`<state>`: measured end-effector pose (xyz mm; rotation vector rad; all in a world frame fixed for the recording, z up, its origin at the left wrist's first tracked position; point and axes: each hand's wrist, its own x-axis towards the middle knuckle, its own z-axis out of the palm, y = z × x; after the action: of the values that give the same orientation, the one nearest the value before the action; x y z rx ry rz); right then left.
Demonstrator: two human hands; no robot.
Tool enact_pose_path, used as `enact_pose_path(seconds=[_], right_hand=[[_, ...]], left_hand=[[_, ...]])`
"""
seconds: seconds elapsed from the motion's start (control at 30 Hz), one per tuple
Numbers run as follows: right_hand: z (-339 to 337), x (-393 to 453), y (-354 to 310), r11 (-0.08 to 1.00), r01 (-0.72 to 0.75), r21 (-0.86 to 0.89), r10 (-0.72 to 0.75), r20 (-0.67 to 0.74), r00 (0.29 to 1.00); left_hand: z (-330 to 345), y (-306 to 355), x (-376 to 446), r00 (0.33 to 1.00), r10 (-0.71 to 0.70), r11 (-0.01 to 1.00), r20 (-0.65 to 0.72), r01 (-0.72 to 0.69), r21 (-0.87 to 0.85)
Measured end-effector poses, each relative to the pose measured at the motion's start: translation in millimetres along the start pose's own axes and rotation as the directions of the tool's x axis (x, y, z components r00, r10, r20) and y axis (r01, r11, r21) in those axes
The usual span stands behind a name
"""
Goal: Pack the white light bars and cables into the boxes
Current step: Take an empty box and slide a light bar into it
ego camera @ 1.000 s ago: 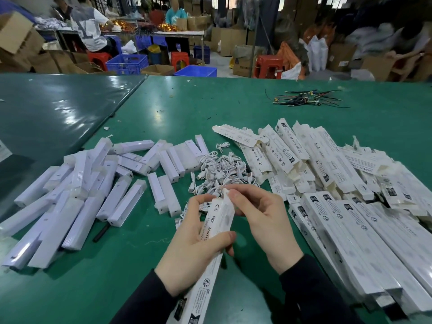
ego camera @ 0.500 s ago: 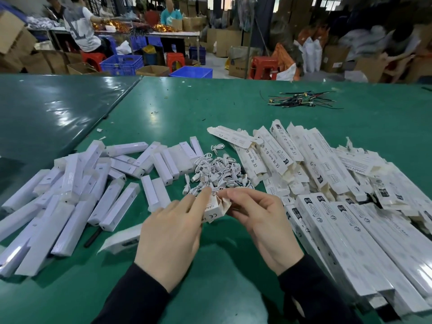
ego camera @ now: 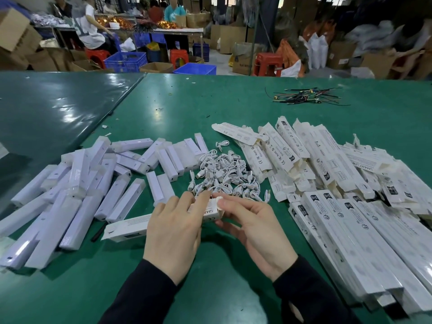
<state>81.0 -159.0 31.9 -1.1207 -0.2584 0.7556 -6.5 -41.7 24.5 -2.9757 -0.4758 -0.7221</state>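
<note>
Lowered from its upright hold, the box now lies flat across the near worktop, its right end at both hands.

Left hand rests over the box with fingers curled on its top; right hand pinches the end flap between thumb and fingertip, so my guess is this box is being closed. Just beyond the fingers lies the cables heap; light bars are piled left, flat empty boxes far right, filled ones stacked near right. Many bars remain unpacked.
</note>
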Motion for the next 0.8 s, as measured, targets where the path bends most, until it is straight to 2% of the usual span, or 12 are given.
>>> enact_pose_path(seconds=[0.17, 0.23, 0.27, 0.33, 0.43, 0.53, 0.6, 0.7, 0.8], right_hand=[[-1, 1, 3, 1.0, 0.017, -0.026, -0.017, 0.013, 1.0], [0, 1, 8, 0.989, 0.079, -0.128, -0.08, -0.001, 0.997], [1, 1, 11, 0.961, 0.141, -0.239, -0.149, -0.016, 0.989], [3, -1, 17, 0.84, 0.285, -0.461, -0.319, 0.006, 0.948], [6, -5, 22, 0.62, 0.472, -0.627, -0.508, 0.137, 0.85], [8, -9, 27, 0.392, 0.512, -0.765, -0.519, 0.275, 0.809], [10, -10, 28, 0.318, 0.497, -0.807, -0.497, 0.304, 0.813], [11, -11, 30, 0.334, 0.496, -0.802, -0.485, 0.305, 0.82], [11, -9, 27, 0.392, 0.523, -0.757, -0.491, 0.308, 0.815]], left_hand=[[1, 2, -1, 1.0, -0.007, 0.999, 0.003, 0.007, 0.031], [2, 1, -2, 1.0, -0.009, 0.998, 0.011, 0.008, 0.06], [1, 1, -2, 1.0, -0.011, 0.998, 0.011, 0.01, 0.07], [1, 1, -2, 1.0, -0.024, 0.997, -0.003, 0.024, 0.079], [1, -2, -2, 0.999, -0.033, 0.996, -0.035, 0.036, 0.08], [4, -1, -3, 0.998, -0.056, 0.996, -0.039, 0.059, 0.067], [7, 0, -4, 0.997, -0.07, 0.995, -0.019, 0.071, 0.073], [11, 3, -6, 0.996, -0.087, 0.995, -0.02, 0.088, 0.05], [9, 9, -5, 0.992, -0.12, 0.991, -0.048, 0.117, -0.069]])
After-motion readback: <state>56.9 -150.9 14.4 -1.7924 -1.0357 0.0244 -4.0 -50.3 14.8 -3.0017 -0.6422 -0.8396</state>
